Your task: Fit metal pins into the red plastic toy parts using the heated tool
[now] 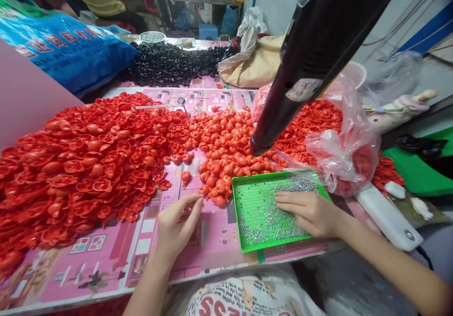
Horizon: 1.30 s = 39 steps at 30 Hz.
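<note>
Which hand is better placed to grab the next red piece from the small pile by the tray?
Left, probably. The left hand sits over the pink mat just below the red pieces. The right hand lies flat on the small metal parts in the green tray.

Pink-printed tabletop [116, 254], cluttered. Left: big heap of red plastic caps [81, 165]. Centre: smaller pile of rounder red pieces [230, 151]. Near edge, right: green perforated tray [236, 212]. Far end: black parts [173, 63], blue sack [67, 47]. Right: clear bag [339, 137] holding red parts.
</note>
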Motion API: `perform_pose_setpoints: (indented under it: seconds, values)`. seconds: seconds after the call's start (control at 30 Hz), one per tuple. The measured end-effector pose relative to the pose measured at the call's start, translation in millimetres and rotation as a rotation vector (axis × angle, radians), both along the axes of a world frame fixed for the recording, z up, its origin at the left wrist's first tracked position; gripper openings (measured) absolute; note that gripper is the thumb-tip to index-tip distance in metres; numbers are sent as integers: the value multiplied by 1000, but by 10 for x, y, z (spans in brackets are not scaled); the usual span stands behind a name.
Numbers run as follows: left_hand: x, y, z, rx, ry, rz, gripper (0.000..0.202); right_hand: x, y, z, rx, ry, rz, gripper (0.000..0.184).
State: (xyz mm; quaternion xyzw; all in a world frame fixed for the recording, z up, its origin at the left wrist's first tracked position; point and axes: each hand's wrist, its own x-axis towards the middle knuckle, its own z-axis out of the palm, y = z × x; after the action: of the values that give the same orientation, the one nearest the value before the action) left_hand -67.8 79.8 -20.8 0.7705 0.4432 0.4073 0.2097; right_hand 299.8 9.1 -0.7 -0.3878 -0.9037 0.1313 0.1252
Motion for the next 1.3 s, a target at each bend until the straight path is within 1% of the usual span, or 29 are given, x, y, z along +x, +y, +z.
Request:
perform_pose_setpoints:
  seconds: [0.07,0.1,0.13,0.2,0.23,0.3,0.37,0.4,0.47,0.53,0.6,0.63,0.7,0.73,0.77,0.8,0.87,0.9,0.93,0.97,1.03,1.13,1.2,1.23,1.3]
  values:
    - [8,-1,4,-4,9,-6,10,154,-88,32,83,-9,-69,34]
    - [14,0,5,-5,13,-8,10,170,-98,50,112,-12,-116,32]
    - [19,0,6,-7,17,-10,9,139,-85,66,133,-12,-161,31]
    - [26,2,7,-7,22,-9,9,-47,-11,87,144,-28,-218,35]
    - [27,3,7,-6,20,-8,9,-176,36,90,125,-53,-223,39]
    - [23,4,8,-2,14,0,8,-415,109,78,22,-143,-194,48]
    - [16,4,10,-3,12,13,7,-517,115,45,-96,-226,-174,57]
    - [12,4,10,-5,13,20,8,-496,88,23,-134,-254,-185,61]
    - [6,1,12,-11,16,27,9,-333,-9,-15,-157,-303,-252,65]
    - [3,-2,15,-9,17,17,9,-108,-119,-27,-128,-352,-343,67]
    - [6,-5,19,-8,17,0,8,40,-185,-2,-74,-391,-433,63]
    - [8,-6,22,-8,16,-5,8,52,-191,24,-40,-398,-475,59]
    - [15,-8,26,-13,15,-11,9,-64,-148,91,9,-370,-524,53]
    - [18,-8,28,-16,16,-13,9,-179,-108,128,8,-335,-515,53]
    - [21,-9,28,-18,16,-13,9,-316,-63,165,-20,-292,-474,53]
    - [22,-9,28,-19,16,-12,9,-457,-22,198,-77,-247,-398,55]
    - [21,-8,23,-18,10,-5,9,-687,27,250,-246,-180,-201,59]
    - [18,-7,19,-17,8,0,9,-748,25,267,-318,-159,-127,60]
    - [15,-7,14,-16,7,4,10,-763,4,276,-369,-146,-86,59]
    - [12,-6,9,-14,6,6,10,-730,-35,279,-389,-140,-79,58]
    - [5,-7,1,-13,7,1,11,-538,-154,270,-359,-142,-135,53]
    - [6,-13,1,-24,14,-12,11,-111,-349,242,-194,-153,-254,41]
    - [13,-17,9,-35,19,-21,11,94,-417,228,-63,-155,-332,31]
    - [17,-18,15,-37,19,-24,10,133,-420,224,-2,-147,-371,28]
    - [22,-20,24,-35,16,-28,10,67,-368,223,63,-111,-425,27]
